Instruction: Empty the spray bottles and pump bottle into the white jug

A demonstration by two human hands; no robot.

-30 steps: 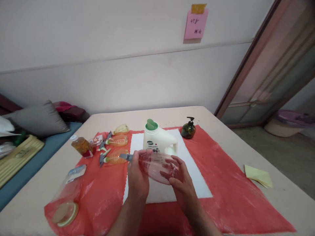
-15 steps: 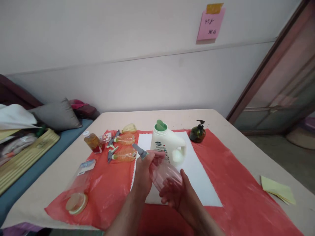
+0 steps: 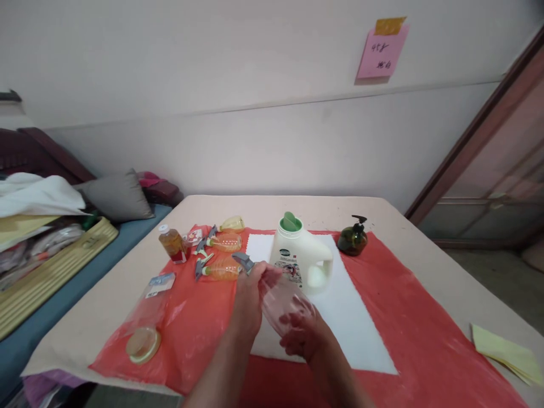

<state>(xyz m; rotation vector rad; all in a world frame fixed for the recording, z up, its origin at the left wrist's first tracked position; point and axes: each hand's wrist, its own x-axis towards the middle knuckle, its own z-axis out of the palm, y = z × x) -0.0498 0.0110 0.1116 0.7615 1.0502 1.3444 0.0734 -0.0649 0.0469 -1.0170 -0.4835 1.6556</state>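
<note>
1. I take the white jug with the green cap as my landmark. The clear pink spray bottle is held in the air just in front of it, over the white mat that lies on the red sheet.

2. My left hand wraps the bottle's neck end, fingers closed around it just under the grey trigger head. My right hand cups the rounded base from below, fingers curled onto it. So both hands are holding the same bottle, neither loose.

3. The bottle's long axis runs slantwise: the trigger head points up and to the left of the jug, the base comes down and toward me on the right. The left hand is the nearer one to the head, the right to the base.

4. Left of the jug, two orange spray bottles lie on their sides on the sheet, with a small amber bottle beyond them. Right of the jug stands a dark green pump bottle, well apart from both hands.
</note>
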